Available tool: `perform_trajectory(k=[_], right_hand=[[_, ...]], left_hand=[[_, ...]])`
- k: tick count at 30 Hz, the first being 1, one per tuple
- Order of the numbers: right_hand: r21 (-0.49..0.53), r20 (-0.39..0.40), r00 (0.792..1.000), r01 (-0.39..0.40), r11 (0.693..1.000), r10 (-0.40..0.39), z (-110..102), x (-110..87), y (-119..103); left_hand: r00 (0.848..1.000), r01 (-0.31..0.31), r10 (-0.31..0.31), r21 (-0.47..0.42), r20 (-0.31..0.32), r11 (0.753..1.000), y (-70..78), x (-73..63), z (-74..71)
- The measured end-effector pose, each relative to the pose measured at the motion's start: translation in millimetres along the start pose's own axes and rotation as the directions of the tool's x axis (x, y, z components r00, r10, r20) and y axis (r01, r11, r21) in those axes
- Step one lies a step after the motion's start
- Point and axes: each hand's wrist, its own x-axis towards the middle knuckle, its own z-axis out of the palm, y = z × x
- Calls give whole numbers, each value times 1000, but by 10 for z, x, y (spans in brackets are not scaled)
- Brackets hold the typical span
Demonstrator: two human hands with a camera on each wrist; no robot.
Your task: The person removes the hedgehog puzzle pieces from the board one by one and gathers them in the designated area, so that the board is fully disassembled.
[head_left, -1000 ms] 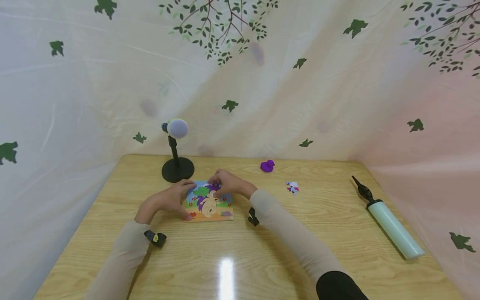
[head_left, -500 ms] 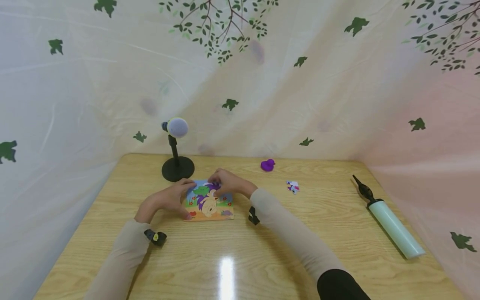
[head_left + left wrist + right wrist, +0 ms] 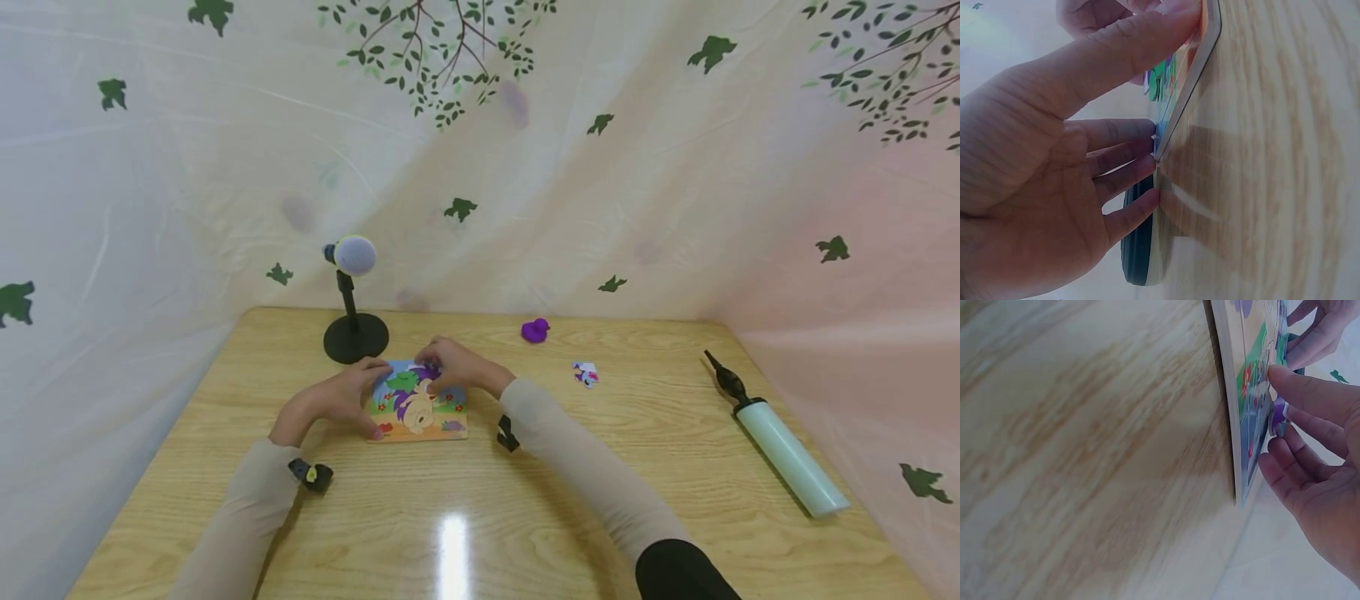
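Note:
A wooden jigsaw puzzle board (image 3: 429, 433) with a cartoon hedgehog on it lies on the table. My left hand (image 3: 341, 398) spans its left side, the thumb on the near corner and the fingertips at the far edge. Seen from the left wrist, the fingers (image 3: 1124, 129) are nearly straight and spread. My right hand (image 3: 459, 367) reaches over the upper right of the board. In the right wrist view, its thumb and fingers pinch a purple puzzle piece (image 3: 1278, 415), tilted up from the board. The fingers partly hide this piece.
Behind the board stands a round-headed lamp (image 3: 356, 257) on a black base. A purple toy duck (image 3: 535, 332) and a small white-and-purple cutout piece (image 3: 586, 375) lie to the right. A pale green hand pump (image 3: 787, 454) lies along the table's right side.

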Motion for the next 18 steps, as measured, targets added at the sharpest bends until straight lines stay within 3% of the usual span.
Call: perform_trajectory(k=[18], right_hand=[[-55,-44,999,8,998,-10,9,-21,-60]], left_hand=[[1000,8,-8,-5,7,1000,0,0,-5]])
